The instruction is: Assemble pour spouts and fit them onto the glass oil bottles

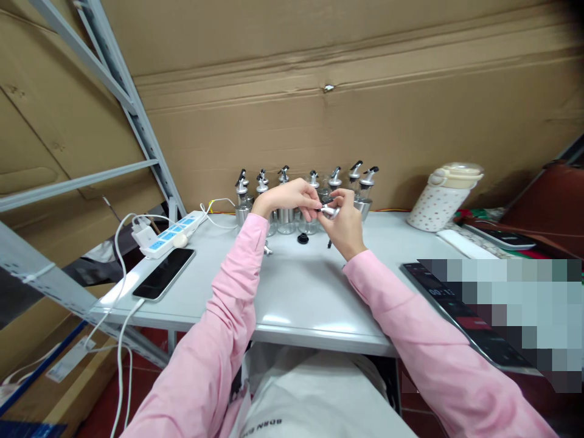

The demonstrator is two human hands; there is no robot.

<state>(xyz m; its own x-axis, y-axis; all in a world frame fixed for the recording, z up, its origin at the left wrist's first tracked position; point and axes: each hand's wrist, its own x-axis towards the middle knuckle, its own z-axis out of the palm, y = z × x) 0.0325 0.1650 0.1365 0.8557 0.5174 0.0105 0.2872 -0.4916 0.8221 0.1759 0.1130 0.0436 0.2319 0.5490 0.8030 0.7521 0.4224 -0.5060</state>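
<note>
The right hand (345, 226) pinches a small metal spout (330, 211) between thumb and fingertips. The spout's long axis runs roughly crosswise towards the left hand (292, 198), whose fingertips close on its other end. Both hands touch it, though more of it sits in the right. Just beneath them a black cap (302, 238) lies on the table (292, 292). Just beyond them stands a row of bottles (242, 205).

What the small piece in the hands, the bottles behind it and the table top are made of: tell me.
The small piece, pinched between left hand and right hand: likely polished metal, bright silvery glints; a dark part looks like plastic or rubber. Bottles: seemingly clear glass above shiny steel-looking bases. Table top: smooth pale grey, semi-gloss, reflecting light; painted metal or laminate, can't tell.
</note>
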